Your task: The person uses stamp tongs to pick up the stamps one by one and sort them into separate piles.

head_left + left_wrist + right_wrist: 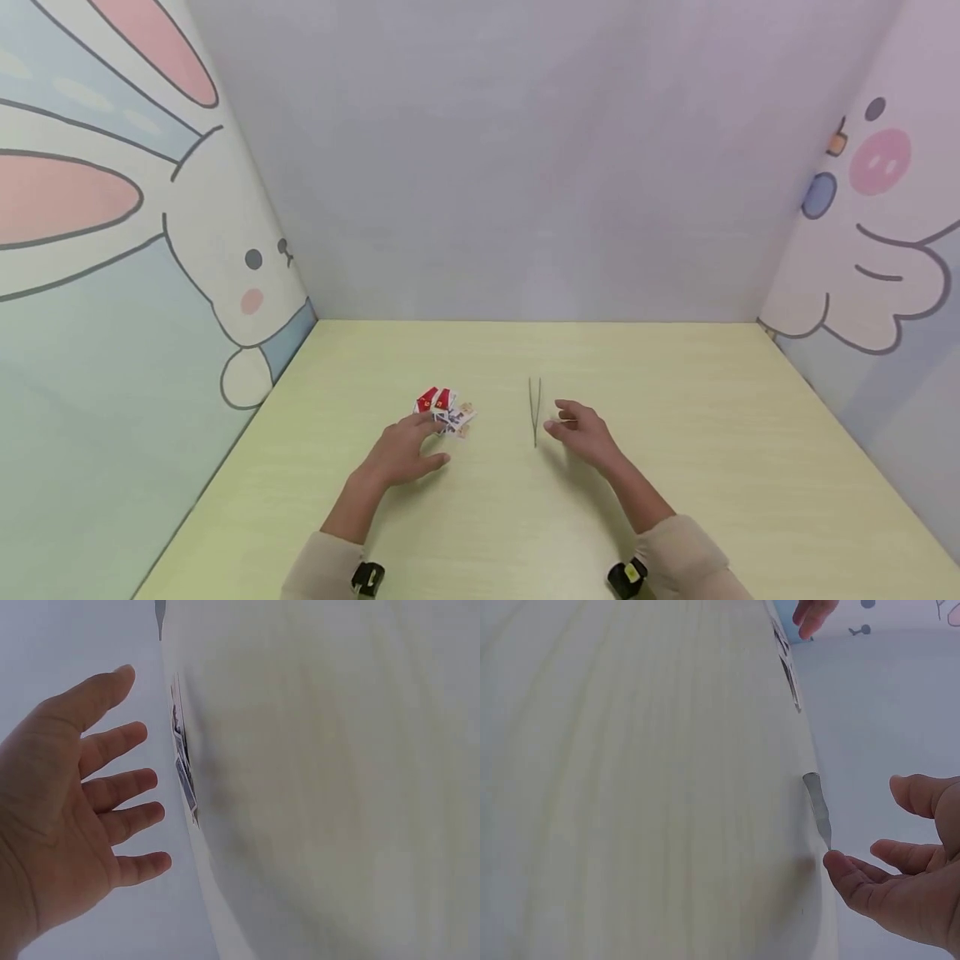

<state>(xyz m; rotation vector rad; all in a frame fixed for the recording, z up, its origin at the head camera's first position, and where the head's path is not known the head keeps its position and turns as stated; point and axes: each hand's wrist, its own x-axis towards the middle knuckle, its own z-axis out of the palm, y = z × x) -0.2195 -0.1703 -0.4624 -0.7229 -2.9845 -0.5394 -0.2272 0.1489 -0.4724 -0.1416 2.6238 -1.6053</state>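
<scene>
Left hand (405, 452) with fingers spread, over the near side of small cards (461, 415); cannot tell if touching them. Right hand (587, 437) with thumb apart and fingers loosely bent, just beside thin grey tweezers (535, 435); cannot tell about contact at the fingertip. Lying on the table (712, 433) in an overlapping pile, the cards: some red with yellowish marks too small for reading, others pale with purple and tan prints. To the right of this pile, the tweezers, with joined end toward the person. At the wrists, black devices (367, 578) with yellowish marks, unreadable also. Farther, on the left wall, a drawn rabbit (210, 225).
</scene>
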